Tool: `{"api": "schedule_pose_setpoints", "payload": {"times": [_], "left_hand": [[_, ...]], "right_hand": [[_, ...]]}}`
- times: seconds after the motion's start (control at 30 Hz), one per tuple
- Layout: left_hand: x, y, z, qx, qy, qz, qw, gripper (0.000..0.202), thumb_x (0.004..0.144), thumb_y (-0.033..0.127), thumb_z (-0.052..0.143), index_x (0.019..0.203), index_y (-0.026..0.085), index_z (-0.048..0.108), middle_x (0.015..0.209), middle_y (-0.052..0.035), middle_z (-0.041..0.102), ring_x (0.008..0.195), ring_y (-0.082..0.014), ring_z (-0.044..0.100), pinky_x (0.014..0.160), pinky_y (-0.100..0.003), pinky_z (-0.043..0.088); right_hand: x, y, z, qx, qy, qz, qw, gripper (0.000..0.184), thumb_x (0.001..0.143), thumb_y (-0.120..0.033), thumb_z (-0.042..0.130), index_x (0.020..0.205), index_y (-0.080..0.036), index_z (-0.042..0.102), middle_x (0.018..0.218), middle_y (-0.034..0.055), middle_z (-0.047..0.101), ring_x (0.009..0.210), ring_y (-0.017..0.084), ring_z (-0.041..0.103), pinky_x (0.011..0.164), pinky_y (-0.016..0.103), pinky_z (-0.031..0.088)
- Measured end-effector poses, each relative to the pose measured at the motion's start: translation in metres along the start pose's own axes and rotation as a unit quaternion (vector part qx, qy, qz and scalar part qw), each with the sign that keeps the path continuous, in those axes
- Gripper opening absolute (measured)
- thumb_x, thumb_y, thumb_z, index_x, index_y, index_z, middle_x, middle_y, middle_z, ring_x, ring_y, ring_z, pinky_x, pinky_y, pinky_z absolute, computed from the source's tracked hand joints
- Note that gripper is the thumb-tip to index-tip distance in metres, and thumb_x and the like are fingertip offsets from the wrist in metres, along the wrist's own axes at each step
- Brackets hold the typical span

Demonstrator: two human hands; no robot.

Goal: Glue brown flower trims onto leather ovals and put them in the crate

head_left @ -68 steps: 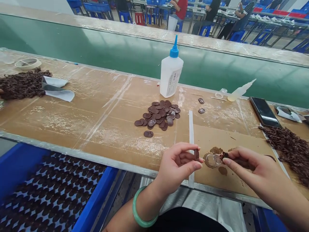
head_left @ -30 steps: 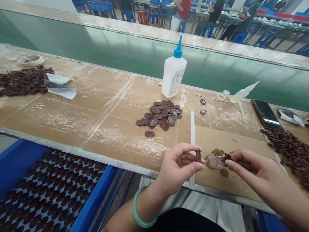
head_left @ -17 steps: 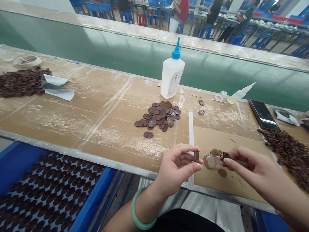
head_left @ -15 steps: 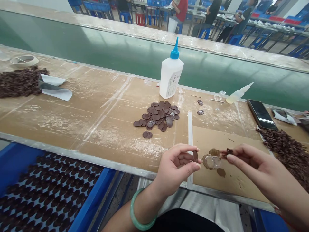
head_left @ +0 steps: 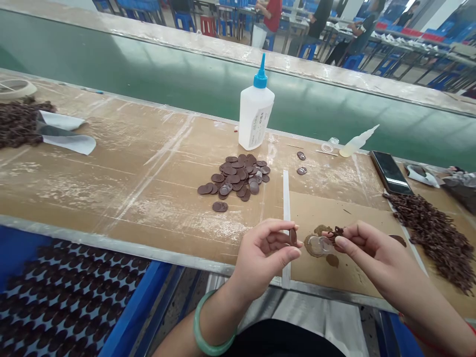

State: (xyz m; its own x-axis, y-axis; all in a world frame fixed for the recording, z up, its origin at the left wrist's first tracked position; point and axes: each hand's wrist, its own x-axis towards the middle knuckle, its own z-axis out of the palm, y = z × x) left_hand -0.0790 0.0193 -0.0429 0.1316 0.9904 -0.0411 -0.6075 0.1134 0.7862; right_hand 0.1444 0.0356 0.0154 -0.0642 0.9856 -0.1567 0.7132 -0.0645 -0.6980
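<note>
A: What do the containers hold?
B: The blue bin (head_left: 137, 307) under the worktop (head_left: 111, 163) is lined with brown ovals. The white glue bottle (head_left: 255, 116) stands behind a loose heap of discs (head_left: 238, 178).
A: And the hands?
B: The left hand (head_left: 266, 253) pinches a brown oval disc (head_left: 293, 236). The right hand (head_left: 366, 248) pinches a dark twisted piece (head_left: 335, 232) just above the clear dish (head_left: 316, 245). A green conveyor belt (head_left: 167, 79) runs behind the worktop

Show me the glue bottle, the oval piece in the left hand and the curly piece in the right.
glue bottle (head_left: 255, 119), head view, white body.
oval piece (head_left: 293, 236), head view, its visible dark face.
curly piece (head_left: 335, 232), head view, exposed end.
</note>
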Motion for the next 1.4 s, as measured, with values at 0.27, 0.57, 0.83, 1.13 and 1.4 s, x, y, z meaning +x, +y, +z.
{"api": "schedule_pose_setpoints", "payload": {"times": [0.27, 0.57, 0.83, 1.13, 1.4], "left_hand": [[-0.001, -0.002, -0.001, 0.008, 0.004, -0.004, 1.0, 0.034, 0.073, 0.023, 0.091, 0.104, 0.02, 0.078, 0.098, -0.0073, 0.078, 0.085, -0.02, 0.076, 0.081, -0.029, 0.063], [0.0, 0.0, 0.001, 0.012, 0.012, -0.004, 1.0, 0.032, 0.073, 0.024, 0.091, 0.102, 0.019, 0.078, 0.102, -0.0082, 0.076, 0.083, -0.0204, 0.076, 0.079, -0.029, 0.062], [-0.001, 0.002, 0.002, 0.007, 0.013, -0.011, 1.0, 0.033, 0.072, 0.025, 0.092, 0.101, 0.019, 0.078, 0.096, -0.0061, 0.074, 0.083, -0.0199, 0.076, 0.078, -0.028, 0.061], [0.0, 0.0, 0.001, 0.007, 0.011, -0.013, 1.0, 0.037, 0.069, 0.025, 0.094, 0.102, 0.019, 0.079, 0.095, -0.0069, 0.074, 0.084, -0.0206, 0.076, 0.078, -0.028, 0.061], [0.0, -0.001, 0.0, 0.004, 0.011, -0.01, 1.0, 0.036, 0.069, 0.023, 0.094, 0.102, 0.019, 0.079, 0.093, -0.0064, 0.074, 0.084, -0.0209, 0.076, 0.08, -0.028, 0.062]], "right_hand": [[-0.002, -0.005, 0.003, -0.029, 0.02, -0.041, 0.999, 0.034, 0.092, -0.051, 0.057, 0.071, -0.024, 0.057, 0.062, 0.0007, 0.065, 0.055, 0.017, 0.06, 0.05, 0.026, 0.047], [-0.002, -0.001, 0.005, -0.051, 0.026, -0.047, 0.997, 0.033, 0.093, -0.051, 0.056, 0.072, -0.025, 0.058, 0.062, -0.0003, 0.063, 0.054, 0.016, 0.057, 0.049, 0.025, 0.044], [-0.004, 0.007, 0.007, -0.069, 0.021, -0.051, 0.996, 0.032, 0.097, -0.05, 0.055, 0.077, -0.025, 0.058, 0.064, -0.0012, 0.063, 0.054, 0.015, 0.053, 0.052, 0.027, 0.041], [-0.006, 0.013, 0.007, -0.074, 0.019, -0.05, 0.996, 0.03, 0.098, -0.05, 0.055, 0.081, -0.026, 0.059, 0.065, -0.0021, 0.064, 0.055, 0.016, 0.052, 0.054, 0.028, 0.039], [-0.004, 0.009, 0.005, -0.069, 0.017, -0.034, 0.997, 0.033, 0.095, -0.054, 0.056, 0.079, -0.026, 0.06, 0.067, -0.0012, 0.066, 0.061, 0.017, 0.06, 0.056, 0.027, 0.045]]}}
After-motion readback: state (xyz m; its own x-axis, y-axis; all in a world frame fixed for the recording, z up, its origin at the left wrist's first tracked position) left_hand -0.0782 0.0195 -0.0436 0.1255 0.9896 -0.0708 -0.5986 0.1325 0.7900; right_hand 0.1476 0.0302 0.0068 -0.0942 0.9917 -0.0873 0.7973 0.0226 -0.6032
